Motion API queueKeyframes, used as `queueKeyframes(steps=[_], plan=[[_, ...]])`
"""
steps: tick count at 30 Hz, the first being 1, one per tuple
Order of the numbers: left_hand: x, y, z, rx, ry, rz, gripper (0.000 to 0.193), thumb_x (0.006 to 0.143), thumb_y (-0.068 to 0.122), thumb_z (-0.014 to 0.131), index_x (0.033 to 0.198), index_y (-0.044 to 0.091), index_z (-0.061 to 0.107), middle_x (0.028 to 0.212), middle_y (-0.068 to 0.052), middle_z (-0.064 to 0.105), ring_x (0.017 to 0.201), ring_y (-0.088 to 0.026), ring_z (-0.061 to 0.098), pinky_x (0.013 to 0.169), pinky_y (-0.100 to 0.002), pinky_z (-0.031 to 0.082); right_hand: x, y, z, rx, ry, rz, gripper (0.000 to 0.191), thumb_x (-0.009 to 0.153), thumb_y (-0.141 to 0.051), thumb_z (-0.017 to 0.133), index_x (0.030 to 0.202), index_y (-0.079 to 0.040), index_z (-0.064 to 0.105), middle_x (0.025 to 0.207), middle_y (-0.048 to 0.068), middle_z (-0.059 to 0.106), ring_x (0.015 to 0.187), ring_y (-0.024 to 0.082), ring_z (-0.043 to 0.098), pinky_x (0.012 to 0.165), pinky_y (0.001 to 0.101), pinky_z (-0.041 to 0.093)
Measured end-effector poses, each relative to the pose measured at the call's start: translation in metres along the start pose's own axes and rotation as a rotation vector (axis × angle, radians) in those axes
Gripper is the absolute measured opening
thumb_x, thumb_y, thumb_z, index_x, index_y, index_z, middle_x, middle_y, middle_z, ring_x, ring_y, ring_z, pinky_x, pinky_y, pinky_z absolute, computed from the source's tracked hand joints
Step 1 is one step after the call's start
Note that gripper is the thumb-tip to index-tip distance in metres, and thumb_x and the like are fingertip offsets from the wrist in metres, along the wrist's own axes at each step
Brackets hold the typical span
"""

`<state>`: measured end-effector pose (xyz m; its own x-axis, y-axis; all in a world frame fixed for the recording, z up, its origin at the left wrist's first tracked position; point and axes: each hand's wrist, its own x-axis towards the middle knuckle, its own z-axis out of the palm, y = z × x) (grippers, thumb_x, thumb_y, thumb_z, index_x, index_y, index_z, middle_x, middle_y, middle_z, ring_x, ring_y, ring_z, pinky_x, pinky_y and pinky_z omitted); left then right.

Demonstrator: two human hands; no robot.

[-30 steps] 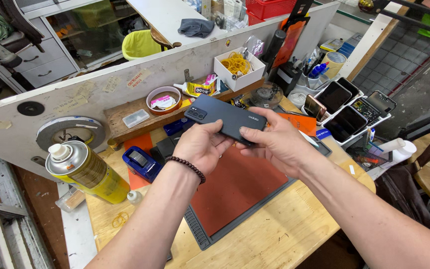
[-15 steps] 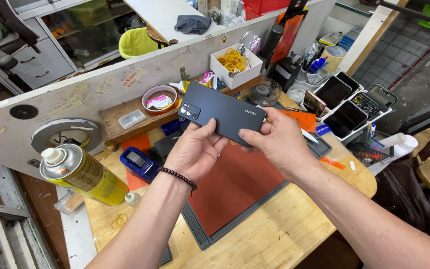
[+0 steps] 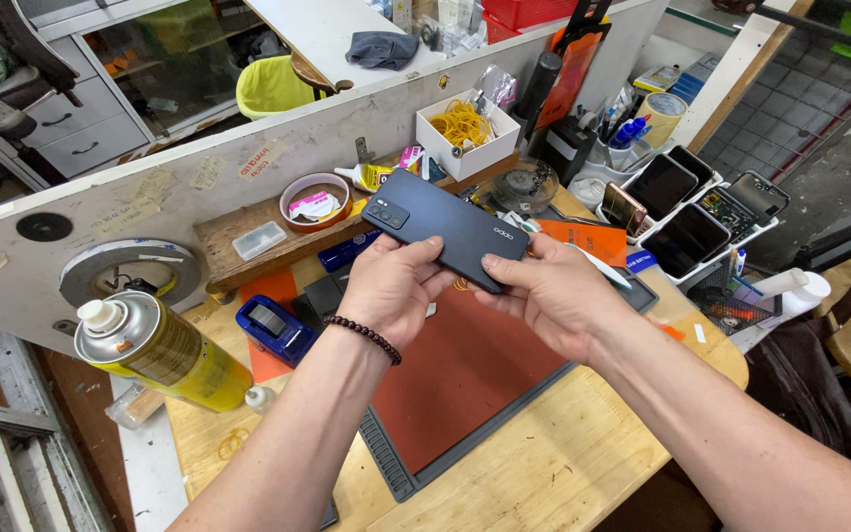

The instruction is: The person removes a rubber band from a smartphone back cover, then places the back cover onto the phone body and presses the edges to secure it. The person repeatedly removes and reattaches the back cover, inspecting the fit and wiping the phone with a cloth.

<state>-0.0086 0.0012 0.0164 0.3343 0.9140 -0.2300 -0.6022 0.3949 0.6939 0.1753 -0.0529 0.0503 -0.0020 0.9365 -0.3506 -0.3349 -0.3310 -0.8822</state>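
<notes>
A yellow spray can [image 3: 155,353] lies on the wooden counter [image 3: 563,463], well left of the fingers. The left hand [image 3: 393,289] and right hand [image 3: 554,296] both grip a dark smartphone [image 3: 445,229], back side up, above a red mat [image 3: 465,374]. It looks thin, rigid, smooth and likely slippery; holding its long edges seems safest. Further right, a tray of phones [image 3: 687,212].

A matt dark phone back [image 3: 450,229], a smooth rubbery red mat [image 3: 465,384], a rough wooden bench [image 3: 563,463].
</notes>
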Motion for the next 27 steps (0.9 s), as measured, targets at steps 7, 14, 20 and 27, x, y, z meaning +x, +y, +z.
queueKeyframes(steps=[7,14,20,27], plan=[[0.001,0.0,-0.001,-0.007,0.002,-0.004,0.021,0.093,-0.002,0.059,0.113,0.004,0.058,0.113,-0.012,0.071,0.108,-0.026,0.07,0.102,-0.048,0.056,0.002,0.002,-0.002,0.002,-0.01,0.0,0.033,0.088,-0.004,0.07,0.119,-0.003,0.056,0.11,0.011,0.068,0.094,0.019,0.07,0.077,0.0307,0.061],[-0.004,0.002,0.0,0.008,-0.021,-0.005,0.02,0.094,-0.002,0.06,0.113,0.005,0.06,0.113,-0.011,0.071,0.107,-0.025,0.07,0.1,-0.046,0.057,-0.001,0.001,-0.001,-0.032,0.003,0.042,0.03,0.093,-0.014,0.067,0.12,-0.005,0.058,0.109,0.007,0.067,0.094,0.017,0.069,0.079,0.0344,0.062],[-0.008,0.004,0.006,0.038,-0.034,-0.002,0.022,0.092,0.0,0.062,0.112,0.008,0.061,0.113,-0.008,0.071,0.104,-0.024,0.07,0.093,-0.046,0.056,-0.003,-0.004,0.006,0.049,0.085,0.126,0.041,0.101,-0.045,0.048,0.123,-0.013,0.06,0.112,0.007,0.067,0.095,0.019,0.069,0.083,0.0431,0.061],[-0.009,0.006,0.008,0.052,-0.046,-0.016,0.022,0.092,0.0,0.062,0.112,0.009,0.061,0.112,-0.008,0.072,0.104,-0.025,0.07,0.092,-0.048,0.056,0.0,-0.011,0.006,0.121,0.144,0.201,0.037,0.101,-0.045,0.047,0.119,-0.014,0.057,0.112,0.007,0.067,0.102,0.024,0.069,0.088,0.0489,0.059]])
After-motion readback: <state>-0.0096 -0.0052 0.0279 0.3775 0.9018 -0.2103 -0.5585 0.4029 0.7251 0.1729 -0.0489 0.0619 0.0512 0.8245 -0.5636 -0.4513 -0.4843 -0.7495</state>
